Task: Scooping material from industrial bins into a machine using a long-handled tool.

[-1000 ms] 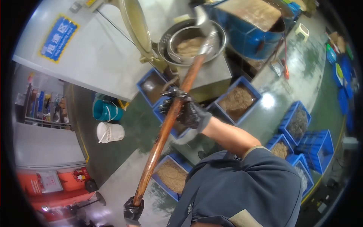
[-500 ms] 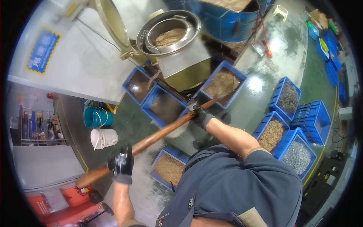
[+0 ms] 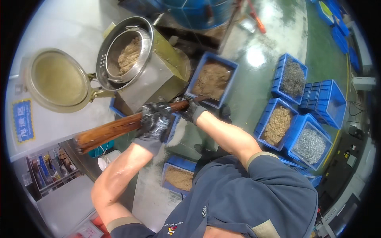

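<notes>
Both my hands wear dark gloves and grip one long wooden handle (image 3: 105, 133). My left hand (image 3: 156, 122) wraps around its middle, and its thick free end sticks out to the left. Farther along, close to the thinner end, my right hand (image 3: 191, 109) is closed around it. That thin end reaches over the near rim of a blue crate (image 3: 229, 86) with brown, sandy-looking material (image 3: 214, 77) inside. Whatever tool head the handle carries cannot be made out. Left of this crate stands a machine with a round metal basket (image 3: 112, 59) holding brown material (image 3: 130, 55).
The machine's round lid (image 3: 59, 81) hangs open at the left. Blue crates of metal shavings (image 3: 310, 146) and tan material (image 3: 278, 125) stand at the right. Another crate of brown material (image 3: 178, 178) lies near my feet. A blue drum (image 3: 198, 12) stands at the back.
My left hand has moved up and right, nearer my right hand, and the handle's free end has risen. The view has turned, bringing the machine and its lid lower and farther left.
</notes>
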Tool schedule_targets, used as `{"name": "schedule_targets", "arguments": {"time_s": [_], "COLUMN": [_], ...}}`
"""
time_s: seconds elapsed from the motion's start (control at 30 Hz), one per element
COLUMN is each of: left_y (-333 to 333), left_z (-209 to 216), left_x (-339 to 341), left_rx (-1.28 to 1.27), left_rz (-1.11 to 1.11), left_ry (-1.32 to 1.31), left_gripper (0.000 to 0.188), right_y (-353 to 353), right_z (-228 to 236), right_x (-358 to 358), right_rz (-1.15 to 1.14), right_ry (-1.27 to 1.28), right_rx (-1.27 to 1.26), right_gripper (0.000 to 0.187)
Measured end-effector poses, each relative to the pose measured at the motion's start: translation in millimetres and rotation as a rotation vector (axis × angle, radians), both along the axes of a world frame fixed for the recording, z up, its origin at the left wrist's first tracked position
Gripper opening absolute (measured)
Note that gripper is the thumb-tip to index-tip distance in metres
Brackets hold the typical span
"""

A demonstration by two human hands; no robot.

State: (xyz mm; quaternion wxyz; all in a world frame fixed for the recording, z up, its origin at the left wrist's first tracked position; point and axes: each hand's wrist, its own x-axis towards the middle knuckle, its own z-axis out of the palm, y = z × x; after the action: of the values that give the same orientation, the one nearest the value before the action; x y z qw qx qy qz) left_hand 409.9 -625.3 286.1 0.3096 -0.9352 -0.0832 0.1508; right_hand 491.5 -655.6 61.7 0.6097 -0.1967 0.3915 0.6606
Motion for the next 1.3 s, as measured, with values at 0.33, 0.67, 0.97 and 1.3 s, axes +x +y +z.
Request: {"name": "schedule_targets", "arguments": {"time_s": [0.33, 0.67, 0.97, 1.3], "left_y": [-51.5, -113.2, -132.2, -149.0], "left_z": [124.4, 140.0, 122.6, 70.5], "left_x": [-61.3, -164.2, -114.5, -146.6], "left_rx": [0.041, -0.873, -0.757, -0.536], "left_rz": [0.038, 0.669, 0.695, 0.528], "left_ry": [0.078, -0.031, -0.058, -0.167], "left_gripper": [0.048, 0.060, 0.059, 0.040], "right_y": [-31.3, -81.0, -74.9, -81.2], "right_z": [-6.2, -134.2, -67.0, -200.2], "right_x": [-17.6, -59.5, -6.5, -0.1], "right_rz": [-0.030, 0.025, 0.206, 0.228], "right_ry": [-0.200, -0.328, -0.454, -0.444], "right_rx": [0.119, -0.107, -0.267, 0.019], "right_gripper": [0.055, 0.032, 0.023, 0.035]}}
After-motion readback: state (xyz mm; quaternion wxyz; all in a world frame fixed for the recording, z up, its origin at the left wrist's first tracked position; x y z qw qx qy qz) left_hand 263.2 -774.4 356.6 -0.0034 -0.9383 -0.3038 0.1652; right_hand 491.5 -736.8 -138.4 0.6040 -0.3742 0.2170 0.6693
